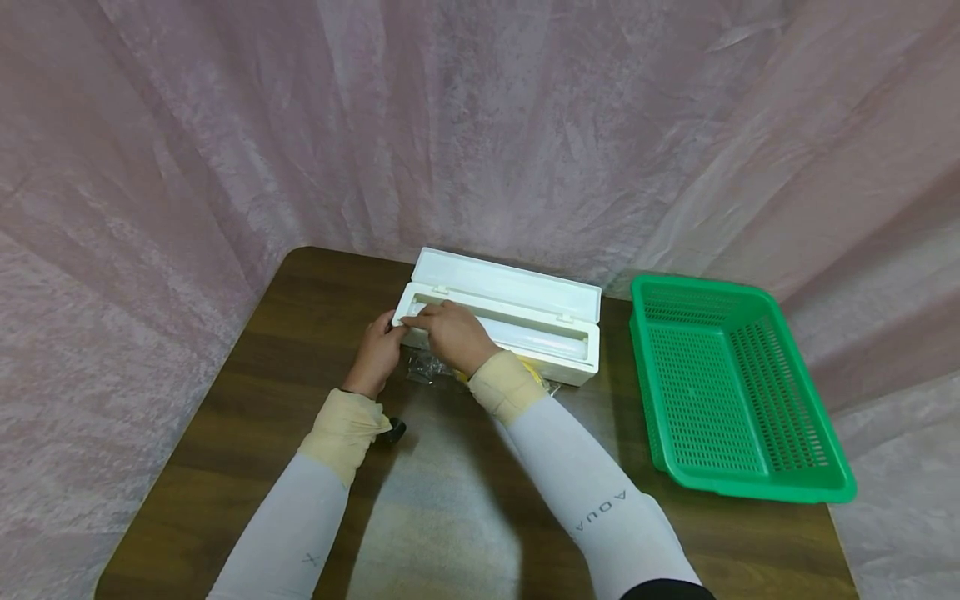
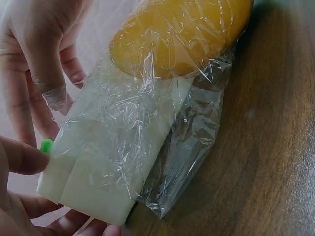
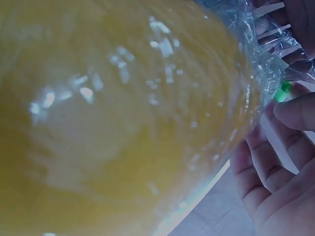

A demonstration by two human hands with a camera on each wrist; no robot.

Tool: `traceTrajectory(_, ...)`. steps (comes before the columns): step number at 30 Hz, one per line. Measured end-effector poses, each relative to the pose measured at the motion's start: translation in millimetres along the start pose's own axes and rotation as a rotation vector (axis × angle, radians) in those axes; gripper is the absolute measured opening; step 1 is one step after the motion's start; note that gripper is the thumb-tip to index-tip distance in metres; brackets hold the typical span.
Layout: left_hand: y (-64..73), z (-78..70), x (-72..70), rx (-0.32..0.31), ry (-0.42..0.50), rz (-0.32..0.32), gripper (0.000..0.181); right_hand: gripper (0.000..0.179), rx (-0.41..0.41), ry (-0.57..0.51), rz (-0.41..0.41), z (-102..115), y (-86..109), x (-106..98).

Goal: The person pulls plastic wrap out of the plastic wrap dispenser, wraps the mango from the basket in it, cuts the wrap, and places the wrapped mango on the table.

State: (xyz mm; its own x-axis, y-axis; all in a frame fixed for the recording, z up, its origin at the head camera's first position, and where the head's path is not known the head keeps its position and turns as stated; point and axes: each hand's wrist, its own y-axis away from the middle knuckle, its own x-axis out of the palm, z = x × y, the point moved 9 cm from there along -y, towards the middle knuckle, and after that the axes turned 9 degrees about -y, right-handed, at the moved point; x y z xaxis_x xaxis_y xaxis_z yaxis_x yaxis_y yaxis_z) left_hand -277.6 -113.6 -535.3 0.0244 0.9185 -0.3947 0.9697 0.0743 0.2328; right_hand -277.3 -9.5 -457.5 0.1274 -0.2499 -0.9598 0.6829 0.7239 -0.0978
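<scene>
A white cling film dispenser (image 1: 577, 371) stands at the back of the table, lid (image 1: 510, 279) flipped back, a film roll (image 1: 525, 337) inside. At its left end, my left hand (image 1: 375, 354) grips the box, thumb beside a green slider (image 2: 47, 145). My right hand (image 1: 455, 333) reaches over from the front and pinches the film's edge near that same end. Clear cling film (image 2: 118, 123) drapes crumpled down the dispenser's front. In the left wrist view, a smooth, rounded yellow thing (image 2: 182, 37) is wrapped in it; my right wrist partly hides it in the head view.
A green plastic basket (image 1: 705, 400) with slotted sides stands at the right of the brown wooden table (image 1: 262, 400). Pinkish curtains (image 1: 480, 133) hang close behind the dispenser. A small black object (image 1: 392, 431) shows at my left cuff.
</scene>
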Motion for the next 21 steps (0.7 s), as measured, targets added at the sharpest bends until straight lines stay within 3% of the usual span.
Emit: traceTrajectory(21, 2.0, 2.2, 0.3, -0.028, 0.007, 0.023, 0.054, 0.056, 0.01, 0.005, 0.005, -2.1, 2.5, -0.2)
